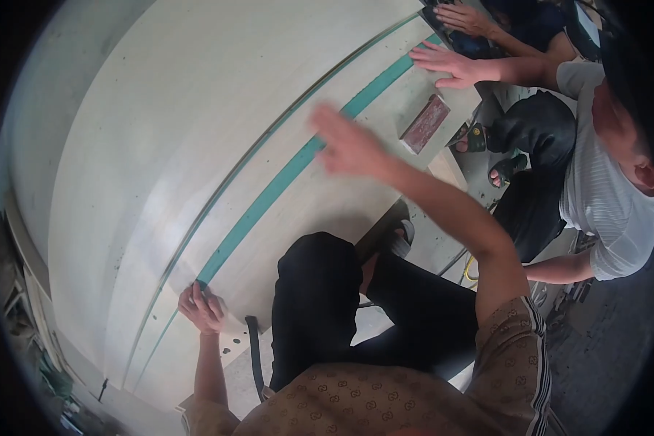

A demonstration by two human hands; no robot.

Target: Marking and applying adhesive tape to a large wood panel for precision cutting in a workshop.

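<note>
A long teal strip (pixel 251 211) runs diagonally over a large pale panel (pixel 145 145). At the strip's lower left end, the fingers of my left hand (pixel 202 309) are bent together on it. My right hand (pixel 345 142) is over the strip farther up, smeared by motion, so its fingers cannot be read. Beside the strip, a thin dark groove with a teal edge (pixel 251 149) follows the same curve. Near the strip's far end, a co-worker's hand (pixel 450 65) lies spread on the panel.
A reddish sanding block (pixel 425 123) rests on the panel at the right. A co-worker in a pale shirt (pixel 610 196) crouches on the right, and another person's hand (pixel 465 18) shows at the top. A black hose (pixel 254 356) stands by my knee.
</note>
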